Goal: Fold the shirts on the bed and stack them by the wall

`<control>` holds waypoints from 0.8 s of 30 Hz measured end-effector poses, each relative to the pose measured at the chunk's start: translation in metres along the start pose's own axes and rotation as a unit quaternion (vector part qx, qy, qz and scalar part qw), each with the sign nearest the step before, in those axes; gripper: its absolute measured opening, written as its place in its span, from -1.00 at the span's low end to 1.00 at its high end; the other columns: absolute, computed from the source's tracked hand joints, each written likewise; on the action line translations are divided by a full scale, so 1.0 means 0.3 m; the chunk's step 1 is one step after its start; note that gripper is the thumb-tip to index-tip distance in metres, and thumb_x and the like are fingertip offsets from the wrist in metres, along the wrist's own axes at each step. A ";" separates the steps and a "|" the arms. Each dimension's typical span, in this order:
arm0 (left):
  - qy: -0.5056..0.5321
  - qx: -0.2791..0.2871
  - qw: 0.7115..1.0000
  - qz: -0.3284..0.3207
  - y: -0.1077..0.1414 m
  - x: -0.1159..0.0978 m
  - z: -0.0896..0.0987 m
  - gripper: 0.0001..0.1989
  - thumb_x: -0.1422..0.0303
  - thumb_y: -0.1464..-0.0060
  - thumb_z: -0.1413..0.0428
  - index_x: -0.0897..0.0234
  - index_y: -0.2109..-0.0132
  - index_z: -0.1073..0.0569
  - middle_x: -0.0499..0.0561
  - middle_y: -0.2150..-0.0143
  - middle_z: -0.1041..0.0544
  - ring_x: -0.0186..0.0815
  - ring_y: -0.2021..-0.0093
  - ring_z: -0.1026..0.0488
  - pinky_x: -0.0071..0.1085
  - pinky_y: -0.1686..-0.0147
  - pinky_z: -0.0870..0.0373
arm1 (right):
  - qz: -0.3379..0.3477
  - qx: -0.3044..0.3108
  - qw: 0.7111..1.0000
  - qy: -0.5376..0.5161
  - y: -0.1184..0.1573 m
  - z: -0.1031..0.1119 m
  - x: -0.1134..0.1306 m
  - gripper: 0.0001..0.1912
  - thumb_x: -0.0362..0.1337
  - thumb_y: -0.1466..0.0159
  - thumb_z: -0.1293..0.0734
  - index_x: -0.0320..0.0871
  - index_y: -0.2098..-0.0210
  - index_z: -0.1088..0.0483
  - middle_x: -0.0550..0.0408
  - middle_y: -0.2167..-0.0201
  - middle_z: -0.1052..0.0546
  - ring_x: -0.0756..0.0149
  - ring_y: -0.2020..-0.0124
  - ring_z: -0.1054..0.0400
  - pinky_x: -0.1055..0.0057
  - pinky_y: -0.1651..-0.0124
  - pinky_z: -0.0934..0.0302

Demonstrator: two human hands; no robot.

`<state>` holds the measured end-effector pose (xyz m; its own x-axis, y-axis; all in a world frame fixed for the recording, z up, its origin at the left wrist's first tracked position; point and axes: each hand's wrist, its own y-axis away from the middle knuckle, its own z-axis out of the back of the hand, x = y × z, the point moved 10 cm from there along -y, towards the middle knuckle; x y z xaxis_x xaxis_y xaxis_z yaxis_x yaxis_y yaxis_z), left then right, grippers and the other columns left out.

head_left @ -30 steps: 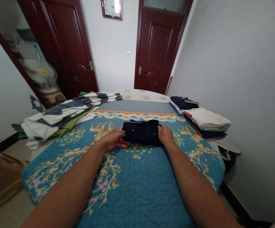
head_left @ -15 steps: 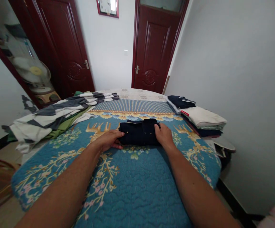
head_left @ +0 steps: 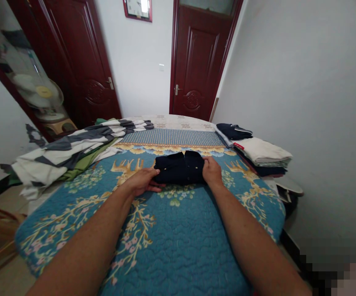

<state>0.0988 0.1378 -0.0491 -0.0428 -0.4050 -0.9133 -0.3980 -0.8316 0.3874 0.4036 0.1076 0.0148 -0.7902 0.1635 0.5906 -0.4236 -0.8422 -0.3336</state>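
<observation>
A folded navy shirt [head_left: 179, 169] lies in the middle of the bedspread, its collar along the far edge and small light marks on its front. My left hand [head_left: 143, 181] is at its left end, thumb on top and the other fingers low along the near corner, partly under the cloth. The right end is pinched by my right hand [head_left: 212, 170], whose fingertips are partly hidden behind the fabric. Both hands rest close to the teal quilted bedspread [head_left: 180, 230], which is patterned with flowers and deer.
At the left is a loose heap of clothes with a grey-and-white checked cloth [head_left: 82, 142] and a green garment [head_left: 87, 160]. A stack of folded clothes [head_left: 265, 153] stands at the right edge, with a folded dark garment [head_left: 233, 131] behind it. A wall rises on the right.
The shirt's collar side now lies flatter and more spread out, with the collar showing clearly. My right hand has shifted slightly at the right end; my left hand stays at the left end.
</observation>
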 end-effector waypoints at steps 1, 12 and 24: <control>0.001 0.005 1.000 0.006 0.001 0.001 0.003 -0.70 0.26 -0.19 -0.27 0.34 0.02 -0.50 0.22 0.13 -0.68 -0.10 0.27 -0.69 -0.25 0.36 -0.69 | -0.004 0.019 1.000 0.016 -0.003 -0.016 -0.009 -0.59 -0.36 -0.46 -0.12 -0.22 -0.10 -0.54 -0.10 -0.02 -0.63 0.15 -0.08 -0.48 0.35 -0.19 -0.22; -0.106 0.051 0.992 -0.053 0.021 -0.039 -0.044 -0.57 0.15 0.10 -0.48 0.31 0.16 -0.60 0.13 0.09 -0.63 -0.11 0.05 -0.60 -0.22 0.19 -0.68 | 0.037 0.025 0.993 0.108 0.024 -0.050 0.012 -0.60 -0.01 -0.51 -0.23 -0.19 0.06 -0.54 -0.15 0.16 -0.62 0.05 0.04 -0.46 0.31 0.00 -0.20; -0.085 0.080 0.992 0.040 0.027 0.003 0.034 -0.54 0.06 0.09 -0.44 0.30 0.17 -0.57 0.11 0.27 -0.66 -0.16 0.29 -0.63 -0.24 0.30 -0.64 | 0.073 0.066 0.983 0.155 0.026 -0.089 0.011 -0.65 -0.13 -0.55 -0.19 -0.18 0.08 -0.54 -0.15 0.15 -0.65 0.08 0.08 -0.51 0.29 -0.04 -0.20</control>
<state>0.0862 0.1344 -0.0481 -0.2290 -0.3865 -0.8934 -0.5262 -0.7230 0.4476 0.3858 0.1152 -0.0054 -0.9440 0.1673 0.2845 -0.2506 -0.9243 -0.2880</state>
